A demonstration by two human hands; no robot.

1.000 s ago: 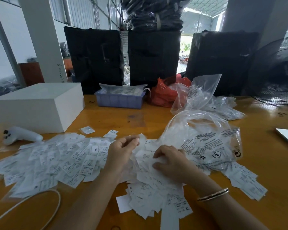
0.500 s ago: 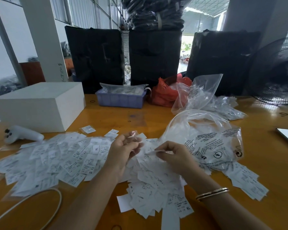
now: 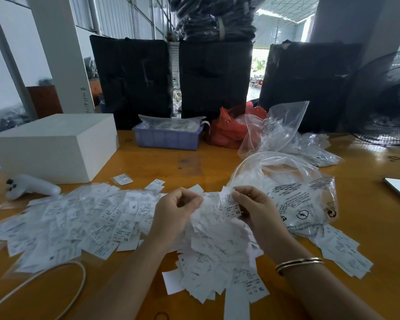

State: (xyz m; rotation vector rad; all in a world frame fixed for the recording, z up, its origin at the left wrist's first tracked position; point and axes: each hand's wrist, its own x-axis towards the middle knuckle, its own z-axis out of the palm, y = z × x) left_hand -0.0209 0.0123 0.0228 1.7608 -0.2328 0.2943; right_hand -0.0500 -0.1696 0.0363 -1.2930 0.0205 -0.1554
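One label (image 3: 229, 202), marked XS, is pinched between the thumb and fingertips of my right hand (image 3: 254, 209), just above the pile (image 3: 217, 245) on the table (image 3: 367, 227). My left hand (image 3: 178, 206) is curled beside it; I cannot tell whether it grips anything. I'd pinch lightly, check that only one label lifts, and read the size before placing it.

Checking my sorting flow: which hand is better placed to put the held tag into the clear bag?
Right, probably: the right hand pinches the XS tag, and the clear bag lies just beside it; the left hand is farther off.
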